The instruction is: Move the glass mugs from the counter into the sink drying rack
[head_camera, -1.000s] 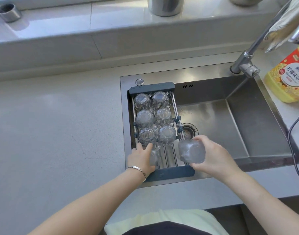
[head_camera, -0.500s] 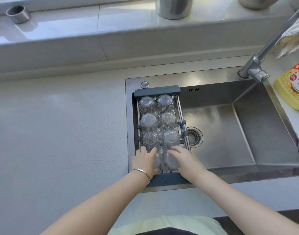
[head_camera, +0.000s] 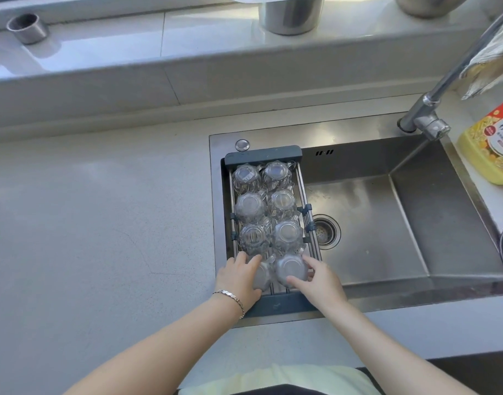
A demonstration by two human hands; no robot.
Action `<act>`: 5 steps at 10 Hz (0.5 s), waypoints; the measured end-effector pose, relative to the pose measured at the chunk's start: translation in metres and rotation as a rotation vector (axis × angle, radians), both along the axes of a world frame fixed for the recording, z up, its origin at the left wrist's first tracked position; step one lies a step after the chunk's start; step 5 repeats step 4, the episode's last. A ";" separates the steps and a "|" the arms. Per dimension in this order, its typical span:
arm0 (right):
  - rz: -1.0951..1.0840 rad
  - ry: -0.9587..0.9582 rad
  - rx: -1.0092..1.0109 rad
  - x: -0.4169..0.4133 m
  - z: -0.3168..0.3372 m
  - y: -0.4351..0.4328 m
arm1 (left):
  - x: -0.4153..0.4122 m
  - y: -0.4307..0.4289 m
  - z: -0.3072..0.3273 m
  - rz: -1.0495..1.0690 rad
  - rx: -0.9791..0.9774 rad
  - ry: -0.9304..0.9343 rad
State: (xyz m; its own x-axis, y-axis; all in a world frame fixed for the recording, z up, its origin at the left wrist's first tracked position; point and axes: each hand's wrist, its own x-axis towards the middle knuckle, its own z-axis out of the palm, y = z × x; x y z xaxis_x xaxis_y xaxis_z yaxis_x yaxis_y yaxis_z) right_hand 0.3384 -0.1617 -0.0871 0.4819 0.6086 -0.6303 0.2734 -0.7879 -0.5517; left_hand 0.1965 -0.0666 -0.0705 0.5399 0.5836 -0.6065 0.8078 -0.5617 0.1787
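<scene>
A dark-framed drying rack point(head_camera: 263, 154) spans the left end of the steel sink point(head_camera: 410, 212). Several clear glass mugs point(head_camera: 273, 206) stand upside down in it, in two columns. In the nearest row, my left hand point(head_camera: 240, 276) wraps a mug point(head_camera: 262, 273) on the left, which it partly hides. My right hand point(head_camera: 315, 280) holds the near right mug point(head_camera: 290, 267) by its side, fingers curled around it. Both mugs rest bottom-up on the rack's bars.
The grey counter point(head_camera: 102, 223) stretches left of the sink. A faucet point(head_camera: 427, 121) with a cloth draped on it rises at the back right, beside a yellow detergent bottle point(head_camera: 492, 146). Metal containers point(head_camera: 290, 12) stand on the sill. A drain point(head_camera: 325, 230) lies right of the rack.
My right hand carried a mug from beside the rack leftward and set it bottom-up in the nearest row. My left hand stayed on its mug. The camera shifted slightly.
</scene>
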 end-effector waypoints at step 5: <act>0.405 -0.190 -0.247 0.022 0.051 0.040 | 0.013 0.025 0.038 0.121 0.003 0.011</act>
